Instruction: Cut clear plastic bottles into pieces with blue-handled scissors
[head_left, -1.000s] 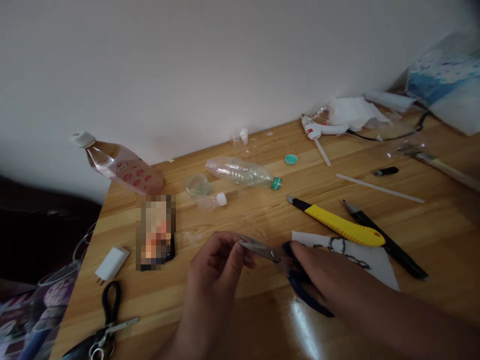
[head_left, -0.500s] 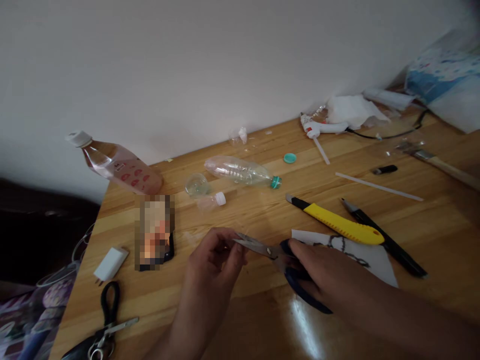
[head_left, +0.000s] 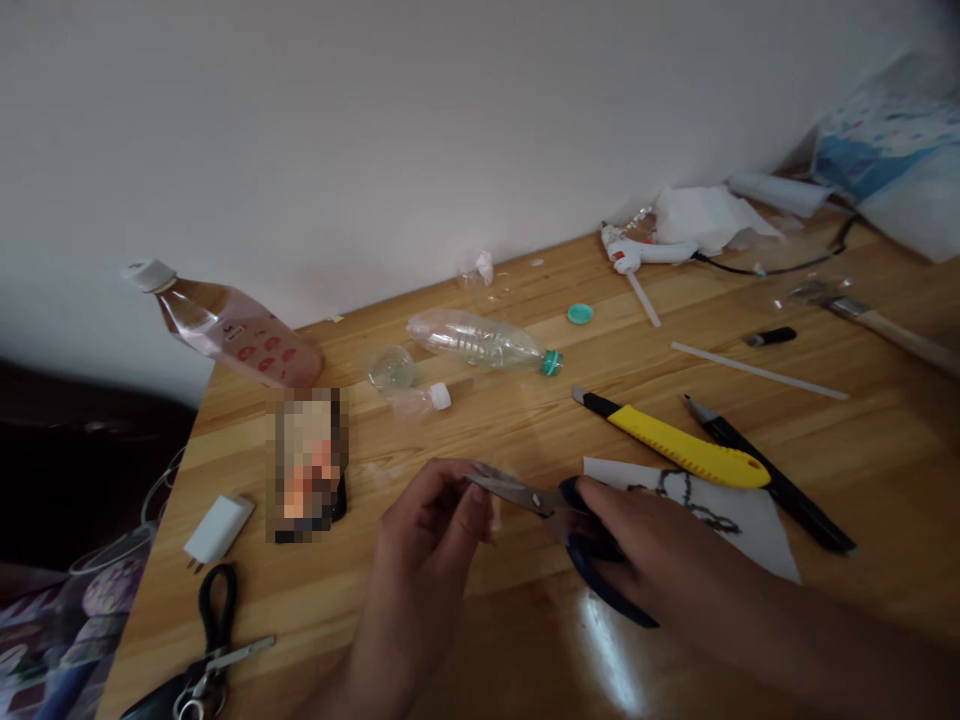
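Note:
My right hand (head_left: 645, 545) grips blue-handled scissors (head_left: 525, 495), blades pointing left toward my left hand (head_left: 431, 530). The fingers of my left hand are pinched together at the blade tips, on something clear and too faint to make out. Both hands hover over the front middle of the wooden table (head_left: 525, 420). A sheet of white paper with a black drawing (head_left: 720, 515) lies just right of my right hand, partly under it.
A yellow utility knife (head_left: 675, 440) and black pen (head_left: 772, 490) lie right of the hands. A clear bottle with a green cap (head_left: 480, 342), a pink bottle (head_left: 232, 335), a glue gun (head_left: 645, 255), a white charger (head_left: 217, 528) and black scissors (head_left: 214, 640) lie around.
The scissors blades have opened slightly and shifted a little; my left hand's pinch stays at the tips. The view has drifted slightly.

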